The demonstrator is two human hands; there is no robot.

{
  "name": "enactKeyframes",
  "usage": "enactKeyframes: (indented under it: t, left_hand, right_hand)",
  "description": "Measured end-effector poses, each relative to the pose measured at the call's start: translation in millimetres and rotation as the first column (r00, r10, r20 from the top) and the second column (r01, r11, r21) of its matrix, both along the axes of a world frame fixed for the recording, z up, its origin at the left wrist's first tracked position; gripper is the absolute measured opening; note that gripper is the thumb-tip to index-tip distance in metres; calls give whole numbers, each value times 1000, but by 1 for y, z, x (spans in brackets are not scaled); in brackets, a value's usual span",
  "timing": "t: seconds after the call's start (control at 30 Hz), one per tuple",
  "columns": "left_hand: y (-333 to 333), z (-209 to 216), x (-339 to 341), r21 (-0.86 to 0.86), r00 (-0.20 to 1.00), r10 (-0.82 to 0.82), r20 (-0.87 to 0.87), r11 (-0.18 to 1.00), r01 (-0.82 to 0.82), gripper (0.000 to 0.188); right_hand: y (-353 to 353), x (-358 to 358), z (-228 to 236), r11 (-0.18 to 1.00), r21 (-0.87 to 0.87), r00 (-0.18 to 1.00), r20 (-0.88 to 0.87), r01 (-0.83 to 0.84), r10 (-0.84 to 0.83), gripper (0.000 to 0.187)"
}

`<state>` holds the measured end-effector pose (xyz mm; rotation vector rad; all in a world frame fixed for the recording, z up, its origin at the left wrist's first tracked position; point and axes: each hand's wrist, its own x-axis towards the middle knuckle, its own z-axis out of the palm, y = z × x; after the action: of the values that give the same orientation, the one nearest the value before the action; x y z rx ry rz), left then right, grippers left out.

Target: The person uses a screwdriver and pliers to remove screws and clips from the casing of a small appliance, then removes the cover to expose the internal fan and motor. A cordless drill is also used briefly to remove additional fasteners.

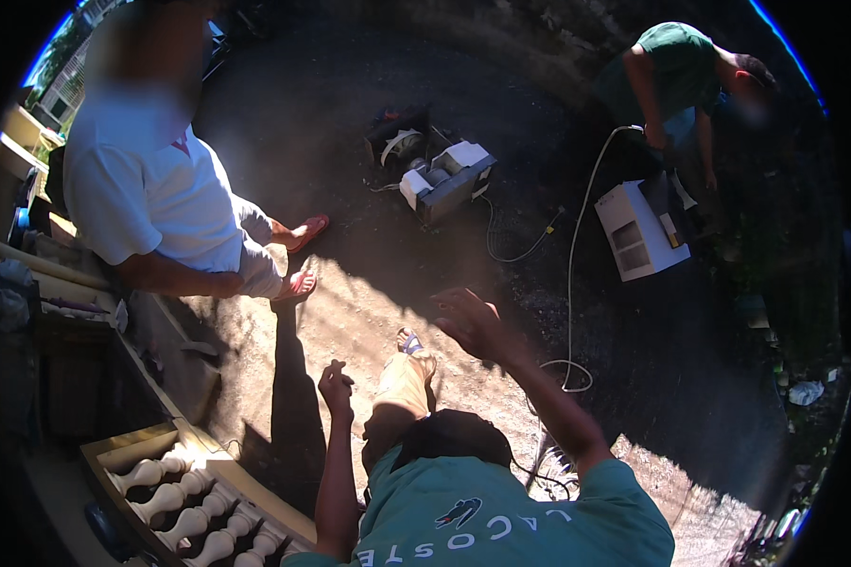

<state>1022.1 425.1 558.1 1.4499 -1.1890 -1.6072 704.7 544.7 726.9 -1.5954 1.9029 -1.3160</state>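
My left hand (336,388) hangs in front of me at the left, its fingers loosely bent and apart, with nothing seen in them. Farther forward, my right hand (470,324) is stretched over the ground, fingers spread, holding nothing. Beyond both hands, an opened appliance (444,178) with white foam blocks, a round fan part and a dark metal base sits on the dark ground, touched by neither hand. A thin pale hose (570,274) runs along the ground to the right of my right hand.
A person in a white shirt (151,180) stands at the left. At the far right, a person in green (676,66) bends over a white casing (633,236), one hand at the hose's end. A cable (515,258) trails from the appliance. Turned balusters (194,520) in a frame stand near left.
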Motion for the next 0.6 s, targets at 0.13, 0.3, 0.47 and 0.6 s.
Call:
enactKeyframes:
  t: [0.13, 0.3, 0.47, 0.6]
  left_hand:
    - [-20, 43, -259, 362, 792, -130, -596, 837, 410, 73]
    - [-23, 50, -480, 251, 450, -141, -882, 668, 700, 97]
    - [-17, -26, -595, -199, 477, -878, -52, 477, 856, 82]
    - [-18, -69, -659, 596, 782, -291, -552, 518, 614, 80]
  right_hand:
    - [-64, -63, -44, 968, -99, 946, -256, -230, 199, 57]
    - [-55, -264, -136, 687, 423, 672, 213, 590, -709, 79]
    - [-62, -308, -144, 732, 256, 12, 941, 631, -339, 95]
    - [-71, -391, -165, 928, -45, 874, 354, 370, -332, 83]
